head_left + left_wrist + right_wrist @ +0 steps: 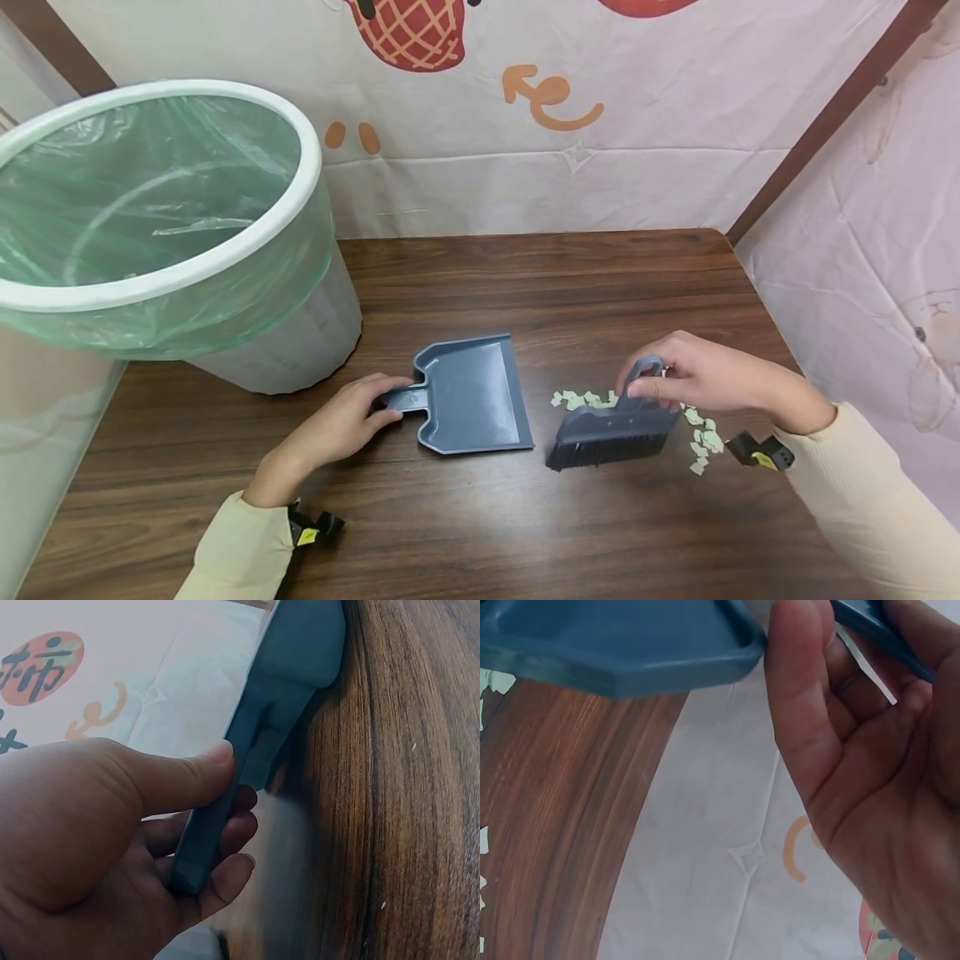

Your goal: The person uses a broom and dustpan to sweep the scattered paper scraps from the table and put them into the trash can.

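My left hand (351, 421) grips the short handle of a blue-grey dustpan (472, 396), which lies on the table with its straight lip toward the right. In the left wrist view the thumb presses one side of the handle and the fingers curl round the other. A matching hand brush (617, 429) is held by its looped handle in my right hand (686, 375), dark bristles downward. Right of the dustpan and apart from it, small pale green paper scraps (705, 437) lie behind and beside the brush. The brush hides part of them.
A large grey bin (307, 337) with a white rim and green plastic liner stands at the left back of the brown wooden table (450, 533). Printed cloth walls (660, 183) rise behind the table and at its right side.
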The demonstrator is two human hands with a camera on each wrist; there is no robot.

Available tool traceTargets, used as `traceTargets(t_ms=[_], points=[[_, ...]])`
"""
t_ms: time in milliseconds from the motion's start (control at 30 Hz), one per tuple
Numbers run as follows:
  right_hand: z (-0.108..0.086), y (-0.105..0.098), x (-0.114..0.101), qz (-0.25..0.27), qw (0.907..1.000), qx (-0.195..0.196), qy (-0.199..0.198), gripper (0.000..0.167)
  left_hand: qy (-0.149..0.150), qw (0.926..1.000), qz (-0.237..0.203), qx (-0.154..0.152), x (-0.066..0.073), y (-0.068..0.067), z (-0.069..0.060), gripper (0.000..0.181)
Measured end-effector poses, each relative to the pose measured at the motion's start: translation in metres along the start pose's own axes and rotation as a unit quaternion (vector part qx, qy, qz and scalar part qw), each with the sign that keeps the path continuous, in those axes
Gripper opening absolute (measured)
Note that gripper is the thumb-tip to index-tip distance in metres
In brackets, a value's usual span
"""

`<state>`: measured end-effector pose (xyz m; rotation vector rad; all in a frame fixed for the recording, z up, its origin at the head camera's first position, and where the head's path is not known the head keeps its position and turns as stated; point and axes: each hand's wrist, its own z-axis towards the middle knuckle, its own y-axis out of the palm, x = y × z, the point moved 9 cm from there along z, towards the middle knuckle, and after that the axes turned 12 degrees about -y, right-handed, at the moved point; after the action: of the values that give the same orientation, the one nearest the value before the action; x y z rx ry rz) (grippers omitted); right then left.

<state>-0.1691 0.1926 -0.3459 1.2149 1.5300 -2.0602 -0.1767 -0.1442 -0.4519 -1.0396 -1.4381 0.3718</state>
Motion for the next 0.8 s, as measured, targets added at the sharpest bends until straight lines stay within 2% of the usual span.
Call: traceTargets(t_ms=[133, 433, 633, 733, 800], points=[[0.001, -0.008, 0.005, -0.019, 0.9998, 0.009, 0.001, 0.013, -0.001, 0.9999, 0.01, 0.005, 0.002, -0.001, 0.0, 0.042], [0.006, -0.024, 0.011, -0.058, 0.9971, 0.037, 0.031, 0.013, -0.008, 0.9992, 0.036, 0.016, 0.01, -0.003, -0.002, 0.04], [0.007, -0.026, 0.003, -0.076, 0.995, 0.062, 0.015, 0.015, -0.011, 0.9992, 0.037, 0.015, 0.01, -0.002, -0.003, 0.04], [0.004, -0.036, -0.007, -0.119, 0.9864, 0.114, 0.013, 0.016, -0.009, 0.9992, 0.035, 0.016, 0.01, -0.002, -0.003, 0.04], [-0.001, -0.046, -0.016, -0.169, 0.9712, 0.166, 0.021, 0.016, -0.009, 0.9992, 0.034, 0.016, 0.01, -0.002, -0.004, 0.04]])
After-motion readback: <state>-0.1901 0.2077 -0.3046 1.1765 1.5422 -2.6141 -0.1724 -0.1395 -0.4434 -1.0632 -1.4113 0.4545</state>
